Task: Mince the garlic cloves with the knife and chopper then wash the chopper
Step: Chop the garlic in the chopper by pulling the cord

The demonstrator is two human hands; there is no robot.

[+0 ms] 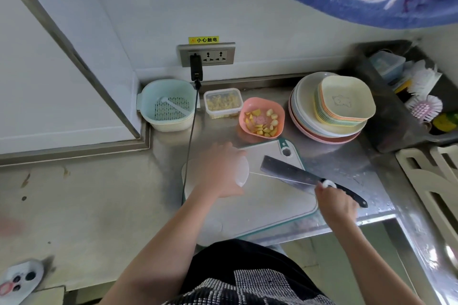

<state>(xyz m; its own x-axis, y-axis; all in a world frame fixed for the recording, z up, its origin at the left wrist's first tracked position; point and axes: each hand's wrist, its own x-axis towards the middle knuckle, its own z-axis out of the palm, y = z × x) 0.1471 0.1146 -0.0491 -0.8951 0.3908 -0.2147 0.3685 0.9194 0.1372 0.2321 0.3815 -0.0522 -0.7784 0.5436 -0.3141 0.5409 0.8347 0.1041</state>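
Two hands share one job here. The pull-cord chopper (pixel 239 172), a round white tub, sits on the left part of the cutting board (pixel 267 208). The left hand (pixel 220 173) lies over it with fingers curved round its top, holding it down. A thin cord (pixel 280 178) runs from the chopper out to the right, stretched nearly flat across the board. At the far end is a white ring (pixel 329 184), and the right hand (pixel 334 202) pinches it with curled fingers. So the chopper lies to the left of the pulling fingers, and the cord's long line points from one hand to the other. The next pull would likely go to the right, away from the tub.

The knife (pixel 297 176) lies flat on the board under the cord, blade to the upper left, black handle by the right hand. No hand holds it.

Behind the board sits a pink bowl (pixel 280 111) with garlic cloves (pixel 271 116) and yellow bits. A clear box (pixel 223 104), a strainer basket (pixel 168 104) and stacked plates (pixel 307 106) stand farther back on the steel counter (pixel 347 163).
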